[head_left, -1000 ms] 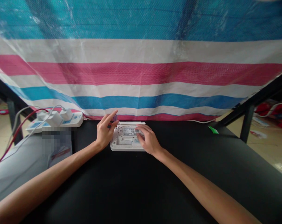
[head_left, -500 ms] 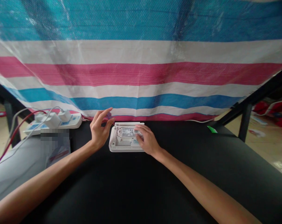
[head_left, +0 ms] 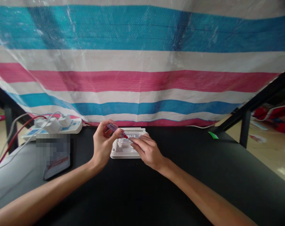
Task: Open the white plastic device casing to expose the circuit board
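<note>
Head view: a black table (head_left: 118, 194) in front of a striped sheet (head_left: 137, 59).
Power strip (head_left: 73, 125): far left, loaded with plugs and cords; a dark phone-like slab (head_left: 59, 168) lies just in front.
Left hand (head_left: 102, 144): grasps a purple screwdriver (head_left: 112, 127), which tilts down toward the right.
White device (head_left: 123, 154): lies flat on the table beneath both hands, its vented, labelled side up.
Right hand (head_left: 150, 150): fingers gathered at the screwdriver's tip; whether they pinch something, I cannot tell.
Green scrap (head_left: 213, 135): right side, well apart.
Progress: the labelled face is exposed and work on it seems unfinished; screws done or left are too small to count.
Change: half a second ago the right hand rested on the device; now it meets the screwdriver.
</note>
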### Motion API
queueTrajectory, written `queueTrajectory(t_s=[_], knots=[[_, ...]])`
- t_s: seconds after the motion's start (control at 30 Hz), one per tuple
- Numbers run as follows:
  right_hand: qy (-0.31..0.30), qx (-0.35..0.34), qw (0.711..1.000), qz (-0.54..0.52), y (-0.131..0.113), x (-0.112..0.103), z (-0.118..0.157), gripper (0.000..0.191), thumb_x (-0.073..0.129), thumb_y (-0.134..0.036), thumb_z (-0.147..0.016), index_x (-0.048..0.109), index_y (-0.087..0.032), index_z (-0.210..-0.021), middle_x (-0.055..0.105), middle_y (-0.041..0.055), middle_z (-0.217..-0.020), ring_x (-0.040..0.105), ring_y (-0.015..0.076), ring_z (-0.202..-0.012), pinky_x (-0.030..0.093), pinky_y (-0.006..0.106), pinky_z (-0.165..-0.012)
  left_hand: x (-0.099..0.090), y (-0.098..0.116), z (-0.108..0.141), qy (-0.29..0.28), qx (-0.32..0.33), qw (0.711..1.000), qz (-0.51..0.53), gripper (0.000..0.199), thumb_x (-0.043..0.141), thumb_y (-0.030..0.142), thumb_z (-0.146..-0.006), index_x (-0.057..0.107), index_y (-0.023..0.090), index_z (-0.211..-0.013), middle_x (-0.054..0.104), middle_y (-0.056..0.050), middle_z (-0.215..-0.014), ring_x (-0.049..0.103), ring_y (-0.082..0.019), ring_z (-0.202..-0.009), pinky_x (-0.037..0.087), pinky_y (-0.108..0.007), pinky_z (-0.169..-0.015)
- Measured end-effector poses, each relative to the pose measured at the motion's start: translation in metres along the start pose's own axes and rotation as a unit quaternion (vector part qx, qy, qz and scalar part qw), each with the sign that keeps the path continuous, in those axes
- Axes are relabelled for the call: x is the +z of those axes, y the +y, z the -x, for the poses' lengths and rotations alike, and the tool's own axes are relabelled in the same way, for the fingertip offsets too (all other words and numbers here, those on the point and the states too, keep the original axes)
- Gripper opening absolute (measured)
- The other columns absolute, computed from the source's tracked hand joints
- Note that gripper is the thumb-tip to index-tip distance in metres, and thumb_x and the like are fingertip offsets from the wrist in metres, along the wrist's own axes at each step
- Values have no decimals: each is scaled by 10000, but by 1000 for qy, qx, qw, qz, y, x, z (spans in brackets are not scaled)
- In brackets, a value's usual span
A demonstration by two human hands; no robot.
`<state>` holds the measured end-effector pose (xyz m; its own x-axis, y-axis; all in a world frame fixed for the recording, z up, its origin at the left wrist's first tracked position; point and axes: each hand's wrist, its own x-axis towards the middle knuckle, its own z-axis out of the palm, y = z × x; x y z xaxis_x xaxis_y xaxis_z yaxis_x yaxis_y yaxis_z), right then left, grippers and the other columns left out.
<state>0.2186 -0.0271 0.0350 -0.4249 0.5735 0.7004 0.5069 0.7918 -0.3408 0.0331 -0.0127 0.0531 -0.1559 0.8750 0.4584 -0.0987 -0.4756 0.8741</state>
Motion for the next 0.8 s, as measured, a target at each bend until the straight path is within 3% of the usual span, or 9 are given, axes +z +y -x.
queueTrajectory(t_s=[0.1,0.23,0.37,0.43,0.5,0.8], knots=[[39,29,998,-26,-3,-3,-1,202,539,-230,-966,720,-209,-1052,758,57,-887,693,203,-816,549,353,-804,0,-7,-1,-9,-29,999,10,302,777,297,-764,594,190,-979,619,16,-829,679,-137,-712,615,-263,-638],[105,165,974,-116,-4,-8,-3,121,639,-286,-899,744,-225,-904,760,36,-851,709,193,-752,567,321,-759,0,-11,0,-68,-95,993,-13,294,788,356,-743,664,144,-905,673,-14,-767,676,-144,-662,595,-270,-649],[145,289,892,-315,-1,-6,-7,194,753,-380,-788,727,-197,-848,735,21,-729,683,171,-623,559,293,-632,2,-6,4,-160,-112,976,-95,314,709,419,-823,693,120,-917,608,13,-551,573,-112,-510,475,-216,-537],[151,317,846,-402,2,-2,-8,227,792,-384,-740,722,-190,-835,720,13,-689,656,154,-578,551,288,-605,2,-4,5,-180,-102,971,-120,326,667,438,-855,697,120,-924,539,38,-491,487,-89,-457,394,-200,-487],[149,328,819,-446,3,1,-9,242,802,-389,-725,723,-184,-825,705,8,-664,626,137,-548,540,286,-590,2,-5,5,-196,-102,966,-131,345,638,459,-872,697,124,-932,494,51,-483,429,-78,-441,344,-197,-467],[177,312,860,-364,5,-3,-10,267,731,-437,-810,686,-175,-814,661,6,-644,593,126,-541,504,271,-570,-2,-21,5,-213,-119,954,-172,421,583,538,-890,680,137,-974,442,58,-513,364,-79,-464,275,-196,-448]])
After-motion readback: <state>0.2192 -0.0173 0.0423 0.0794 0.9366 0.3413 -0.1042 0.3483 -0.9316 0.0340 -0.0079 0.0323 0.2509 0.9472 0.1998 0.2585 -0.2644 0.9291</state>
